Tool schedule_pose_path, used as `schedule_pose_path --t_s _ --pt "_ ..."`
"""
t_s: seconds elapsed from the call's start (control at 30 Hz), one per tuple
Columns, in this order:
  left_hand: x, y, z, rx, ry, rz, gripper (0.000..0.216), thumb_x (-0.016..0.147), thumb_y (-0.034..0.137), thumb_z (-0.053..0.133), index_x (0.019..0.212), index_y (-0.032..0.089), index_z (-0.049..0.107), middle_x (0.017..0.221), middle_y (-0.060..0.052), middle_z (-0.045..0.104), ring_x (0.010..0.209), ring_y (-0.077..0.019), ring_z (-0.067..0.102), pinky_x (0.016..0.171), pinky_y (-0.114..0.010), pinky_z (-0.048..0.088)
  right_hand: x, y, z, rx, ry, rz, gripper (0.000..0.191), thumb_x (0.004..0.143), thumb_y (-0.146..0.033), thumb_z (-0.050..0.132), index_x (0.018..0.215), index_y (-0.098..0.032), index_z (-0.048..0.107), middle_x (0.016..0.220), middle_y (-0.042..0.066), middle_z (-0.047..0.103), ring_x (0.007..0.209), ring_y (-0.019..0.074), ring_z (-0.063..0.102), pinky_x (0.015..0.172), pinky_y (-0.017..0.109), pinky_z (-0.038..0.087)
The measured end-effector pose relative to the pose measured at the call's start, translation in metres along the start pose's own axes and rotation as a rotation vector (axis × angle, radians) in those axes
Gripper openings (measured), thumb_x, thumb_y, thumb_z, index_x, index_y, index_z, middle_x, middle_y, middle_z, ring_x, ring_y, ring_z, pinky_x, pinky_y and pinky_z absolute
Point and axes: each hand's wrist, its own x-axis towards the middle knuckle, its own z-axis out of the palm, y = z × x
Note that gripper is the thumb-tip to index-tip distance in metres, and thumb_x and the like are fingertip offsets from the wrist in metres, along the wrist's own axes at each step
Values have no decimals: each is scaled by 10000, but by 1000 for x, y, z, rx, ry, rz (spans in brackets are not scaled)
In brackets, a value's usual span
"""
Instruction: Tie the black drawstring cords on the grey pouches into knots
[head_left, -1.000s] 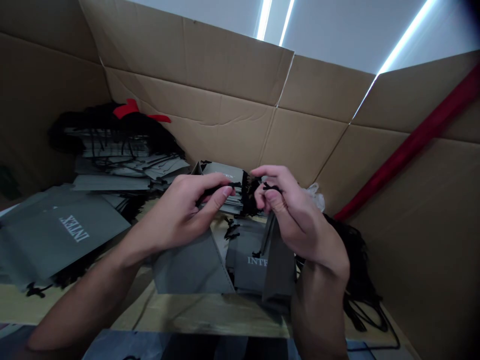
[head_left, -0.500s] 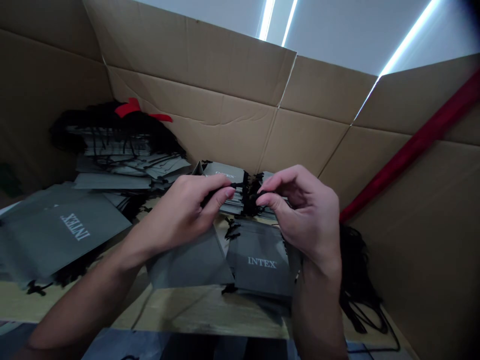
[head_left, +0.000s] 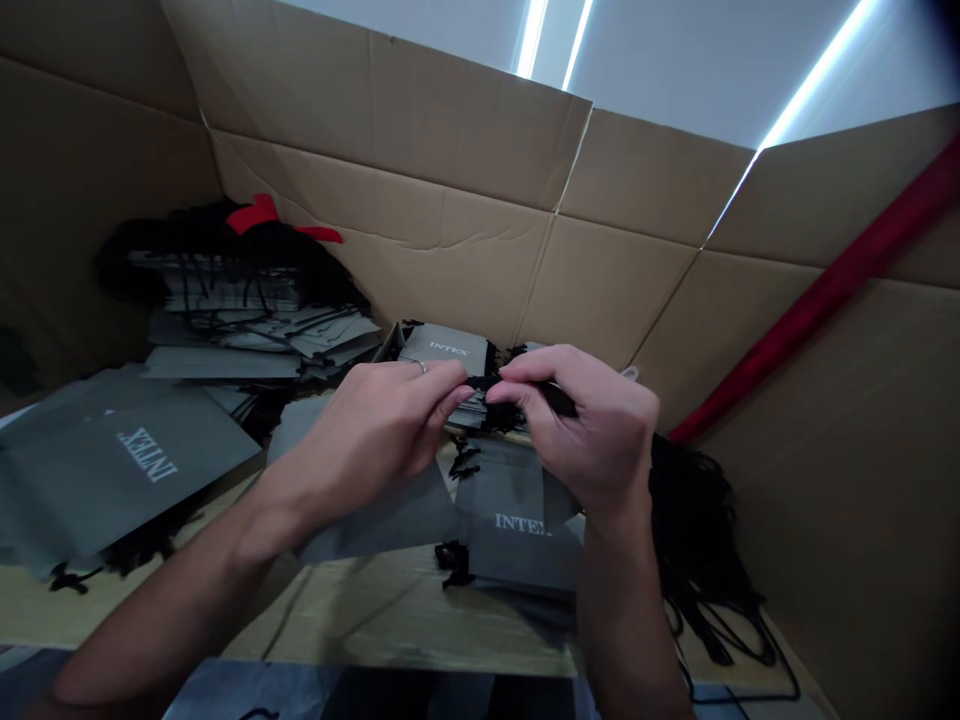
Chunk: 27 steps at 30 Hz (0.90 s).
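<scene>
My left hand [head_left: 379,410] pinches a short length of black cord [head_left: 480,382] between thumb and fingertips. Close beside it, my right hand [head_left: 596,425] grips the cord's other side, with more black cord showing inside its fingers. A plain grey flat panel [head_left: 397,520], like part of a bag, hangs below my left hand; its link to the cord is hidden. Under my right hand lies a stack of grey INTEX pieces [head_left: 510,550] with black cord ends along the left edge. Another INTEX stack [head_left: 448,340] sits behind the fingertips.
Grey INTEX pieces [head_left: 112,440] lie at the left, below a taller pile [head_left: 232,290] topped with black cords and a red strip [head_left: 255,213]. Loose black cords [head_left: 697,530] hang at the right. Cardboard walls [head_left: 442,160] surround the wooden surface [head_left: 420,625]; a red band [head_left: 810,300] crosses the right wall.
My right hand has moved left, bringing the two pinches nearly together on the cord. The grey panel below my left hand has shifted slightly.
</scene>
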Motion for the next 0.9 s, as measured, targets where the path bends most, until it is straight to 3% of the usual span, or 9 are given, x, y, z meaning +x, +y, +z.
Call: schedule_pose_path --t_s 0.4,0.9 --pt "-1 -4 -5 -31 11 -10 268 1163 183 506 895 201 519 745 51 461 617 -119 433 606 -289 301 2 1 -4 -23 -49 -16 161 972 -173 888 883 -241 772 878 -15 847 799 174 798 760 269 600" --pt "-1 0 -1 90 26 10 244 1153 154 487 917 196 532 756 43 503 616 -127 466 605 -296 291 2 1 -2 -55 -17 -31 215 947 -183 921 868 -215 724 847 -25 811 757 147 767 733 244 555"
